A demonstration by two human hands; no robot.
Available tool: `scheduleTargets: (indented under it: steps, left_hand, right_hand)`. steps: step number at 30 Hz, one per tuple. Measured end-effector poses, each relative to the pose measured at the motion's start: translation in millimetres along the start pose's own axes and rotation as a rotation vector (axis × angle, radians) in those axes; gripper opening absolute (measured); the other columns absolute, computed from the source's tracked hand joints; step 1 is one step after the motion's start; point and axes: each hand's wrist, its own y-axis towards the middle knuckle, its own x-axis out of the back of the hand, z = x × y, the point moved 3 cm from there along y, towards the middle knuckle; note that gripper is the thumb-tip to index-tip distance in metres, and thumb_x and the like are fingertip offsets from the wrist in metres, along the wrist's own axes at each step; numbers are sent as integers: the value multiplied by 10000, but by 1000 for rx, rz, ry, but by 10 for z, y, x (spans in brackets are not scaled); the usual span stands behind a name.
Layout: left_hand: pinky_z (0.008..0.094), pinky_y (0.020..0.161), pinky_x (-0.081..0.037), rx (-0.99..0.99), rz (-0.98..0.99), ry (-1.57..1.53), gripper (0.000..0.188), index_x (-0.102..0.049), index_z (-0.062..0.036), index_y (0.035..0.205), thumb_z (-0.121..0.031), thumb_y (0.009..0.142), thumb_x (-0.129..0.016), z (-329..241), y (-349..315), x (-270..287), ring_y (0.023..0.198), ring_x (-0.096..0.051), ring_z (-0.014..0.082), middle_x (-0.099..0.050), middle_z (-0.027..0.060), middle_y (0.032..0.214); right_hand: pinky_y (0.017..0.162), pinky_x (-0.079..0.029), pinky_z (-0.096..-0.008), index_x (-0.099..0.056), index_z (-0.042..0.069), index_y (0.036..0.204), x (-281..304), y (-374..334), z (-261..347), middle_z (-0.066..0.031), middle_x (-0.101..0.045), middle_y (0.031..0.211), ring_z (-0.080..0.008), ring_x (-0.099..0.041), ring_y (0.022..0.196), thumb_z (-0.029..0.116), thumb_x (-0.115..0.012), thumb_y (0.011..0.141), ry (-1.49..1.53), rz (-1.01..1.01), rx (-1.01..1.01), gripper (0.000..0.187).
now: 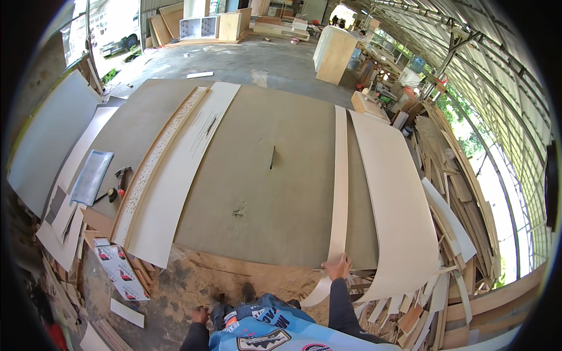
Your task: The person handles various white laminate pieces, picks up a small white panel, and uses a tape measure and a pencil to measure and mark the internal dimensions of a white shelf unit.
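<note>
A long, narrow pale strip (340,187) lies lengthwise on the right part of the large grey-brown work table (263,199). My right hand (336,267) is closed on the strip at the table's near edge, and the strip's end bends down past that edge. Low beside my body hangs my left hand (200,315), away from the table; its fingers are too small to read. To the right of the strip, a wide pale sheet (401,205) curves over the table's near side. A thin dark object or slot (272,158) shows mid-table.
At left are a white board (190,175) with dark streaks, a wooden-edged speckled panel (155,158), a hammer (122,180), a tape measure (112,193) and a bluish film-like sheet (92,177). Scrap wood (456,187) piles up at right; sawdust (269,281) covers the near floor.
</note>
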Motion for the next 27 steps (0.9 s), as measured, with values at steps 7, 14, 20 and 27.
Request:
scheduleTargets:
  steps: [7,14,20,27]
  left_hand:
    - [362,695,-559,-226,156,273,531,-594,96,1227,-181,782,-681,-393,526,-227,802,-717,294,-704,260,968]
    - [360,652,-547,-150,191,278,488,-614,115,1181,-160,783,-679,-703,517,49,722,-704,281,-703,246,900]
    - [383,585,-516,-123,303,329,423,-618,116,1116,-148,790,-668,-731,513,355,681,-688,264,-684,220,787]
    - [377,570,-520,-87,241,128,444,-600,120,1132,-153,789,-672,-558,454,491,661,-684,288,-680,226,795]
  right_hand:
    - [1099,-334,-462,-401,-22,1409,73,-929,-479,-215,-456,1352,-386,-411,1281,243,-845,485,-85,-160,67,1059]
    - [1145,-251,-497,-397,35,1426,442,-1068,-586,-191,-453,1379,-382,-400,1298,181,-800,482,-143,-200,-21,1037]
    - [1151,-251,-510,-373,35,1444,394,-307,-470,-194,-437,1417,-380,-366,1352,198,-828,489,-189,-291,-65,1070]
    - [1129,-316,-478,-340,68,1477,267,435,-385,-161,-426,1446,-394,-379,1334,260,-883,515,-253,-83,-179,1122]
